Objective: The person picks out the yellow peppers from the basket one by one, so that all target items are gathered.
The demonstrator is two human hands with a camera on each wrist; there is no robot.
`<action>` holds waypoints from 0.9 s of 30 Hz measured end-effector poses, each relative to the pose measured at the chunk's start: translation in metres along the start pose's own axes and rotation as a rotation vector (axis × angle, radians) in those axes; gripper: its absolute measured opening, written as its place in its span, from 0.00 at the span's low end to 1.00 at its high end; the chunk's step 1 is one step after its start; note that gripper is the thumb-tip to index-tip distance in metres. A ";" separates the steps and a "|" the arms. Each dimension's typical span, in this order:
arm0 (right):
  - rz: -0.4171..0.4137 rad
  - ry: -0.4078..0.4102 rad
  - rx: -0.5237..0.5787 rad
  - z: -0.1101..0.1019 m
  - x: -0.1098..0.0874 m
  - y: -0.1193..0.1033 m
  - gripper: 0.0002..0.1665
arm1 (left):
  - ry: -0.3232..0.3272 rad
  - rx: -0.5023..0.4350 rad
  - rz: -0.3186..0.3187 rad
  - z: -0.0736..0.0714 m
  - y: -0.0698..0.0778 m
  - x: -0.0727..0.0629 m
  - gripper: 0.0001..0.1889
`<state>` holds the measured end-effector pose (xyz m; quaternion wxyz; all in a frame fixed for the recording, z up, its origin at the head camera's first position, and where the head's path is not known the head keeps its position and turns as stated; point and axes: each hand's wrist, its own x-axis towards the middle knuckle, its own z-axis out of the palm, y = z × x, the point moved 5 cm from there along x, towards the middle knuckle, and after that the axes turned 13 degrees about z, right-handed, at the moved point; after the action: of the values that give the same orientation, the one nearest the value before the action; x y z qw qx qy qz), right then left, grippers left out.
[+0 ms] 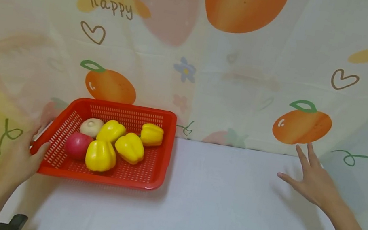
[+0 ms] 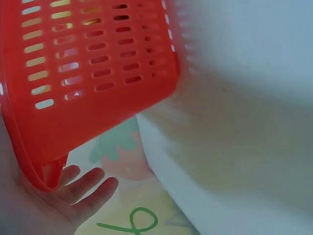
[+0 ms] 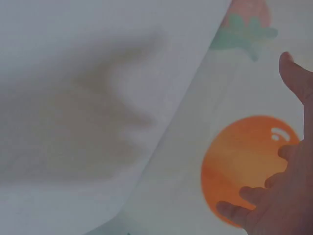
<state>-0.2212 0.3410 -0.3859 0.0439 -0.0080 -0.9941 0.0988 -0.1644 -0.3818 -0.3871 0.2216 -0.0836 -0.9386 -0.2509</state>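
Basket [image 1: 95,178], long side crosswise, its left end against left hand [image 1: 21,157], fingers unclenched; right hand [image 1: 316,181] well apart, fingers spread

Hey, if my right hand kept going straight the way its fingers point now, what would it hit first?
Probably the patterned backdrop, around the printed orange just past your right hand's fingertips; how far behind them is unclear.

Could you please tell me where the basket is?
The red basket is left of centre in the head view, the left hand at its left end.
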 end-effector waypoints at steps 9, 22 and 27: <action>-0.036 0.002 0.057 0.000 0.004 -0.033 0.63 | -0.084 -0.082 -0.239 0.010 -0.014 -0.004 0.31; -0.102 0.030 0.169 -0.005 0.011 -0.060 0.54 | -0.096 -0.162 -0.375 0.013 -0.019 -0.010 0.30; -0.134 0.030 0.200 0.001 0.015 -0.074 0.49 | -0.098 -0.198 -0.389 0.012 -0.020 -0.012 0.31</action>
<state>-0.2367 0.2687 -0.3711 0.0660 0.0614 -0.9768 0.1942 -0.1640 -0.3934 -0.4106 0.1140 0.0655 -0.9175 -0.3753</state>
